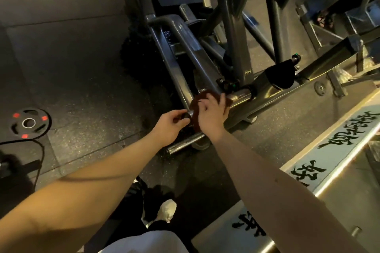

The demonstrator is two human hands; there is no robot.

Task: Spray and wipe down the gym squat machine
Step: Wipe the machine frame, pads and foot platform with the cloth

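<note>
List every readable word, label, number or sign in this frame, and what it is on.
Pale strip on the right-hand platform: black brush-style characters, tilted, not legible.
Lower platform edge: more black characters, cut off, unreadable.
Weight plate on the floor: red marks only, no text.
Squat machine: no labels visible.

cloth (197,102): brown, draped over chrome peg (241,95) | squat machine (191,47): grey steel frame

1 view on record: a head-worn, wide-angle camera facing forward and steeply down. The left hand (171,122) and right hand (211,113) sit near frame centre, close under the lens. The squat machine (242,63) fills the upper half, slightly farther off. The floor (72,68) occupies the left side. No 2nd view shares the scene.
</note>
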